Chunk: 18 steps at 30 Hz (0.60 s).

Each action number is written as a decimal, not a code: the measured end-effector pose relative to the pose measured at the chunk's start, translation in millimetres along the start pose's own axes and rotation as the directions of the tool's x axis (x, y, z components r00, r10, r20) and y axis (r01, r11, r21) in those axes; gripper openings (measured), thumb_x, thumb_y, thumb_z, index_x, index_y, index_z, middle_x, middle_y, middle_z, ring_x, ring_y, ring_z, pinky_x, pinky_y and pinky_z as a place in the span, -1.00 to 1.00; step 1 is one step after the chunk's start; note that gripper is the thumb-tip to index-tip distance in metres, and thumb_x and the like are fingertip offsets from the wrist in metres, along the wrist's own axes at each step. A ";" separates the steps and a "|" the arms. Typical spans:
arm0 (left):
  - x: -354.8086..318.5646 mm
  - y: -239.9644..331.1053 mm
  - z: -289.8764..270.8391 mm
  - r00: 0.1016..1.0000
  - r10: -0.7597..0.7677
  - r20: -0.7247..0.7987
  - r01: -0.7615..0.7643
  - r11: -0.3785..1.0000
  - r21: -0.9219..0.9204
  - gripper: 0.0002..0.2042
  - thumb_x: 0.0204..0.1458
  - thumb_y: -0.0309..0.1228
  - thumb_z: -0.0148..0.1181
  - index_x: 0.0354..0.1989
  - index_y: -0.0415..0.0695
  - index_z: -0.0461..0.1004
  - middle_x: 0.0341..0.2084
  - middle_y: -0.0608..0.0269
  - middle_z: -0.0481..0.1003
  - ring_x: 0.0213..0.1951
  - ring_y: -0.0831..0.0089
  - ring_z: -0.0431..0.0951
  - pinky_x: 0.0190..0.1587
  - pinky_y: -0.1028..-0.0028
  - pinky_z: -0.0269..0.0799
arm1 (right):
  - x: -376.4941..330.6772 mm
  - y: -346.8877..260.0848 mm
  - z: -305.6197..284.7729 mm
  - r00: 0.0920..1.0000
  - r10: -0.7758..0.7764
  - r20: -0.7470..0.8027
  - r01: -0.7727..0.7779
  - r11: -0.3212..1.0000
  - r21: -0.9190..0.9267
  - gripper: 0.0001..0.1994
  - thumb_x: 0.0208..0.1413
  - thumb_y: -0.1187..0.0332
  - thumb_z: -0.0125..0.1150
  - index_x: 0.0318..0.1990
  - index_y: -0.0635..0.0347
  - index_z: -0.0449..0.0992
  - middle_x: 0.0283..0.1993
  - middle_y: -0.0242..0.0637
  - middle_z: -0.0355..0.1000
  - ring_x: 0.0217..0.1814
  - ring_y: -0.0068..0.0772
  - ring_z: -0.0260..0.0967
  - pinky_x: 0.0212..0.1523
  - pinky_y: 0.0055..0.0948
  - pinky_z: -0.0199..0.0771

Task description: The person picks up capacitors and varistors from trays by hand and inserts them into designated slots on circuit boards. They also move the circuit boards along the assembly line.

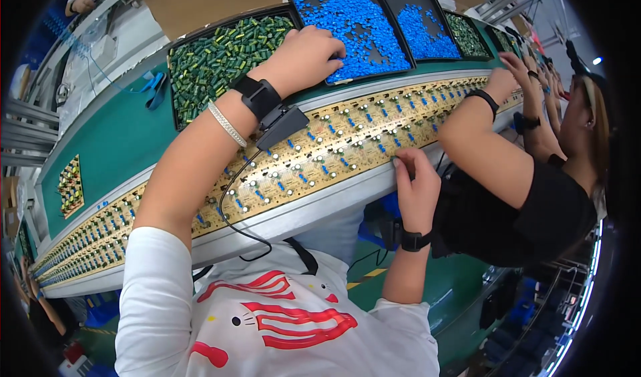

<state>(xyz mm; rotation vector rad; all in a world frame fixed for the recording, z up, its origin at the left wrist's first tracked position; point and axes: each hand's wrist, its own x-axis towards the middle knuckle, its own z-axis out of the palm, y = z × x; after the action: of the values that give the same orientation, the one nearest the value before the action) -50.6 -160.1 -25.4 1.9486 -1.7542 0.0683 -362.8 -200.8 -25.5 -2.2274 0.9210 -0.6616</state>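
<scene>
My left hand [310,55] hovers over the left edge of a black tray [406,58] of small blue parts [360,27]. Its fingers are bent with a gap between thumb and forefinger; nothing shows between them. My right hand [418,180] is at the near edge of a long row of tan circuit boards [320,167], thumb and forefinger pinched together. What that pinch holds, if anything, is too small to make out. Blue, green and white parts stand on the boards. Each wrist wears a black strap; a black box [282,127] with a cable sits by my left wrist.
Left of the blue parts is a tray of green cylindrical parts [220,53]. More part trays [424,33] stand to the right. A co-worker's arm [491,140] reaches over the boards close to my right hand. A small loose board [71,187] lies on the green mat [110,157].
</scene>
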 end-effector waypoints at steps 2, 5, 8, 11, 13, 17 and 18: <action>-0.7 4.6 -0.3 1.000 -0.013 0.005 0.013 0.999 0.031 -0.88 0.13 -0.28 0.25 -0.24 0.00 0.61 -0.31 0.29 0.52 -0.02 0.23 0.46 0.05 0.18 0.23 | 7.0 1.3 -1.1 1.000 -0.011 0.020 0.011 1.000 -0.008 -0.82 0.17 0.59 0.19 -0.07 0.32 0.52 -0.24 -0.23 0.58 -0.23 -0.42 0.55 -0.13 -0.48 0.51; -1.9 7.4 -2.3 1.000 0.027 -0.012 -0.026 0.998 0.064 -0.91 0.13 -0.30 0.24 -0.29 0.00 0.61 -0.32 0.32 0.52 -0.04 0.26 0.47 0.05 0.18 0.21 | 15.9 -4.5 -4.4 0.996 0.002 0.087 0.003 0.998 -0.055 -0.74 0.18 0.57 0.19 0.03 0.26 0.49 -0.26 -0.21 0.59 -0.25 -0.36 0.57 -0.18 -0.43 0.53; -3.7 7.9 -2.2 0.997 0.059 -0.052 -0.054 0.995 0.089 -0.90 0.14 -0.29 0.24 -0.32 -0.01 0.60 -0.35 0.33 0.52 -0.06 0.28 0.47 0.05 0.17 0.19 | 21.4 -6.4 -4.3 0.992 -0.042 0.123 0.056 0.991 -0.118 -0.73 0.15 0.57 0.20 0.02 0.19 0.49 -0.29 -0.10 0.56 -0.27 -0.12 0.56 -0.24 -0.29 0.51; -3.8 6.6 -0.2 0.992 0.082 -0.098 -0.071 0.991 0.112 -0.89 0.15 -0.27 0.24 -0.32 -0.01 0.59 -0.36 0.33 0.53 -0.07 0.28 0.48 0.05 0.17 0.19 | 25.0 -9.9 -4.4 0.988 -0.051 0.143 0.069 0.990 -0.126 -0.72 0.15 0.56 0.20 0.03 0.17 0.48 -0.32 -0.10 0.55 -0.29 -0.08 0.55 -0.27 -0.27 0.50; -3.0 6.3 0.7 0.989 0.089 -0.119 -0.076 0.991 0.110 -0.88 0.15 -0.26 0.25 -0.32 -0.01 0.59 -0.37 0.33 0.53 -0.08 0.28 0.49 0.05 0.17 0.19 | 28.0 -11.2 -5.0 0.986 -0.025 0.162 0.049 0.987 -0.151 -0.73 0.16 0.54 0.20 0.03 0.18 0.47 -0.35 -0.10 0.53 -0.32 -0.06 0.53 -0.29 -0.24 0.47; -2.4 7.7 0.6 0.984 0.093 -0.150 -0.082 0.993 0.080 -0.86 0.13 -0.26 0.25 -0.40 -0.01 0.60 -0.39 0.33 0.57 -0.11 0.26 0.50 0.03 0.13 0.19 | 30.4 -11.6 -5.4 0.983 -0.032 0.179 0.071 0.975 -0.212 -0.74 0.17 0.55 0.21 0.03 0.18 0.48 -0.40 -0.13 0.51 -0.38 -0.15 0.50 -0.34 -0.31 0.45; -2.4 8.3 0.6 0.983 0.089 -0.159 -0.078 0.994 0.074 -0.86 0.12 -0.26 0.26 -0.40 -0.02 0.60 -0.40 0.32 0.57 -0.11 0.26 0.51 0.03 0.13 0.20 | 30.6 -9.6 -4.7 0.983 -0.049 0.177 0.087 0.973 -0.213 -0.73 0.17 0.54 0.21 0.03 0.17 0.48 -0.43 -0.14 0.48 -0.41 -0.15 0.47 -0.36 -0.29 0.42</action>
<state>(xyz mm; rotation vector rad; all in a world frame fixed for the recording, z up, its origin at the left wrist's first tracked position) -59.0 -158.4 -24.1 1.8585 -1.7449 0.3106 -342.5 -220.1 -9.3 -2.4772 0.8692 -0.4062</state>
